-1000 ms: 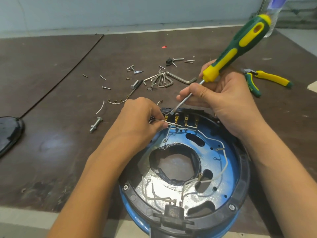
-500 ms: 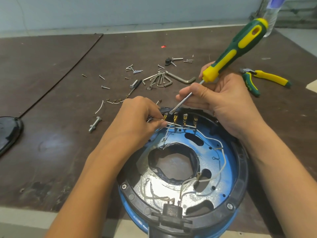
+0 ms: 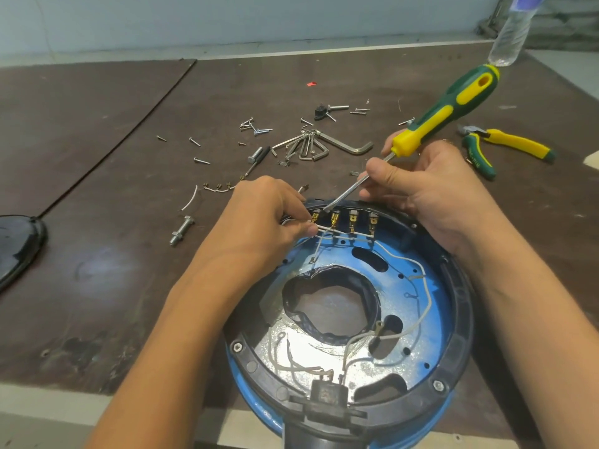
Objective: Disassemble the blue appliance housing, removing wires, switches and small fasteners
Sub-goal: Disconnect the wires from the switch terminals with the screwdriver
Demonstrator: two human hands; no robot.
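Note:
The round blue appliance housing point(image 3: 431, 306) with a black rim lies open-side up at the table's near edge. A row of brass switch terminals point(image 3: 343, 220) sits at its far rim, with white wires point(image 3: 421, 315) trailing across the inside. My left hand point(image 3: 259, 222) pinches a white wire at the leftmost terminal. My right hand point(image 3: 431, 192) holds the metal shaft of a green and yellow screwdriver point(image 3: 453, 105). Its tip rests at the leftmost terminals.
Loose screws point(image 3: 256, 128), a bunch of hex keys point(image 3: 317, 145), a bolt point(image 3: 181, 230) and wire scraps lie beyond the housing. Yellow-green pliers point(image 3: 505, 145) lie at the right. A black round cover point(image 3: 16, 244) sits at the left edge, a plastic bottle point(image 3: 510, 34) at the back right.
Both hands keep their grips. The left hand has drawn the white wire slightly, and the screwdriver tip has shifted a little at the terminals.

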